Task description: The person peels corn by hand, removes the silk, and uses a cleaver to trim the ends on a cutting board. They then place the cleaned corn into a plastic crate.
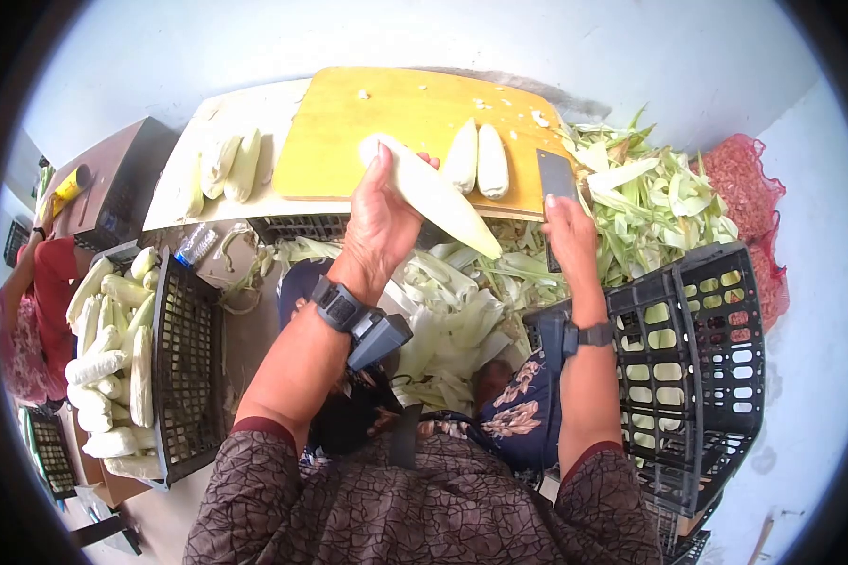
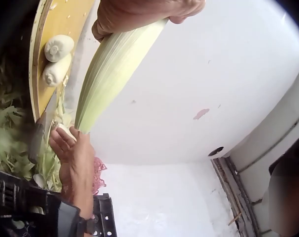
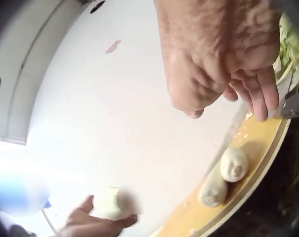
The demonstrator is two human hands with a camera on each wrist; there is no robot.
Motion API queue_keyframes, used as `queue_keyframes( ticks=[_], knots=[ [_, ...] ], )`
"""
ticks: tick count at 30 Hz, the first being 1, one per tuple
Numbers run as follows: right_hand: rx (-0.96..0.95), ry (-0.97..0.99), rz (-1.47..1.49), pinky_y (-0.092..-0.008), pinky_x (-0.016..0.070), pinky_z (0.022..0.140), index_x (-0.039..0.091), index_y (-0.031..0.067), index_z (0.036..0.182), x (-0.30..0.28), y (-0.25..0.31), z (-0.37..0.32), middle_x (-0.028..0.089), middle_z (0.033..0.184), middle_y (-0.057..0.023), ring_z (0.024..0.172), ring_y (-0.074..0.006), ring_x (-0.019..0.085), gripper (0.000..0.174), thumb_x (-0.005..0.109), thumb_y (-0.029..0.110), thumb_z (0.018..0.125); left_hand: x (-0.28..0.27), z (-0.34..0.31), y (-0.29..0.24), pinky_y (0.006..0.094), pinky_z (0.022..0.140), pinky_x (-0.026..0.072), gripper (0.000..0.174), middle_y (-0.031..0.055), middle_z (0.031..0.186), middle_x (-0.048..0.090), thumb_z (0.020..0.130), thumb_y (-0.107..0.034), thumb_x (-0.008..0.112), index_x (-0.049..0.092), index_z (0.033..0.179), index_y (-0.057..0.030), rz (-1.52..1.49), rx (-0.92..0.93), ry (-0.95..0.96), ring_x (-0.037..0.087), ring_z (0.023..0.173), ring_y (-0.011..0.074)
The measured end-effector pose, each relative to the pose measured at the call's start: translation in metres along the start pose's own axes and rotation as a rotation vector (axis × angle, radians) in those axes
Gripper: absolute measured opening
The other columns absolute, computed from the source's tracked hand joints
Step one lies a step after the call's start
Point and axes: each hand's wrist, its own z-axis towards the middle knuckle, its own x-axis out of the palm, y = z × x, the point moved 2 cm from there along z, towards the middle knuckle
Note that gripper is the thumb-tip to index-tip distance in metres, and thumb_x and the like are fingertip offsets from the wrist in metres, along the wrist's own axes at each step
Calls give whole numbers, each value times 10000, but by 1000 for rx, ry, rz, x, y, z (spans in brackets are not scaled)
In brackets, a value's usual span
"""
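My left hand (image 1: 383, 212) grips an ear of corn (image 1: 438, 198) in pale green husk, raised over the near edge of the yellow board (image 1: 349, 122). Its tapered tip points toward my right hand (image 1: 572, 231). That hand hovers beside a broad-bladed knife (image 1: 556, 174), which lies over the board's right edge with its handle jutting out. In the right wrist view the right fingers (image 3: 258, 94) are extended near the knife (image 3: 294, 104), not wrapped round it. Two trimmed corn ears (image 1: 492, 162) lie side by side on the board.
More husked ears (image 1: 243, 168) lie on the pale board at left. A black crate (image 1: 184, 358) full of corn stands left, another black crate (image 1: 697, 348) right. Stripped husks (image 1: 650, 188) pile up beside the board and below it. Another person (image 1: 42, 273) is at far left.
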Motion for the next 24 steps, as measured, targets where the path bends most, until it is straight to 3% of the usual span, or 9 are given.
queue_keyframes(
  ticks=[2, 3, 5, 6, 8, 13, 15, 19, 24],
  knots=[
    [217, 452, 763, -319, 509, 665, 457, -63, 1157, -3, 16, -17, 612, 860, -176, 736, -229, 623, 547, 546, 378, 845, -1, 1, 3, 403, 957, 392, 363, 132, 942, 573, 836, -359, 577, 505, 992, -39, 1, 2, -6, 534, 988, 280],
    [216, 452, 765, -319, 509, 665, 457, -63, 1157, -4, 21, -24, 612, 860, -176, 736, -229, 623, 547, 546, 378, 845, -1, 1, 5, 400, 955, 393, 365, 133, 946, 573, 836, -364, 575, 502, 997, -44, 3, 2, -13, 534, 990, 280],
    [219, 677, 959, -254, 514, 610, 456, -62, 1156, 0, 34, -38, 605, 846, -138, 692, -153, 611, 492, 564, 312, 855, -3, 1, 9, 400, 951, 392, 371, 134, 956, 573, 836, -371, 575, 498, 1005, -50, 27, -1, 6, 533, 992, 282],
    [217, 673, 961, -254, 514, 610, 456, -62, 1156, -1, 38, -42, 605, 846, -138, 692, -153, 611, 492, 564, 312, 855, -4, 2, 12, 400, 948, 390, 376, 134, 966, 572, 835, -378, 574, 495, 1013, -57, 47, -3, 23, 532, 994, 284],
    [175, 853, 1022, -265, 517, 598, 428, -72, 1190, -1, 48, -50, 606, 879, -147, 683, -170, 613, 466, 568, 223, 857, -8, 4, 18, 404, 942, 388, 386, 132, 975, 571, 836, -390, 569, 493, 1023, -61, 75, -6, 57, 528, 1002, 284],
    [197, 803, 1024, -232, 495, 512, 509, -68, 1069, -5, 39, -50, 600, 750, -96, 552, -114, 571, 328, 585, 153, 838, -3, 0, 27, 411, 932, 381, 438, 130, 1012, 570, 850, -450, 516, 483, 1074, -74, 125, -33, 104, 515, 1032, 276],
    [239, 652, 1058, -203, 450, 432, 550, -51, 993, -10, 35, -44, 582, 681, -68, 458, -84, 513, 245, 591, 126, 829, 2, -2, 28, 426, 929, 380, 519, 135, 1051, 563, 865, -523, 422, 469, 1120, -74, 121, -95, 138, 501, 1056, 275],
    [295, 504, 1173, -192, 414, 389, 566, -30, 926, -16, 21, -36, 563, 637, -54, 414, -77, 471, 183, 587, 128, 835, 9, -5, 25, 437, 897, 416, 584, 148, 1118, 544, 874, -565, 335, 454, 1160, -70, 195, -160, 153, 504, 1075, 288],
    [370, 367, 1277, -195, 402, 382, 571, -10, 870, -27, 13, -29, 547, 614, -46, 406, -68, 449, 175, 597, 160, 837, 11, -8, 23, 440, 815, 499, 614, 194, 1181, 511, 902, -526, 287, 447, 1162, 7, 185, -296, 322, 533, 1060, 323]
  ],
)
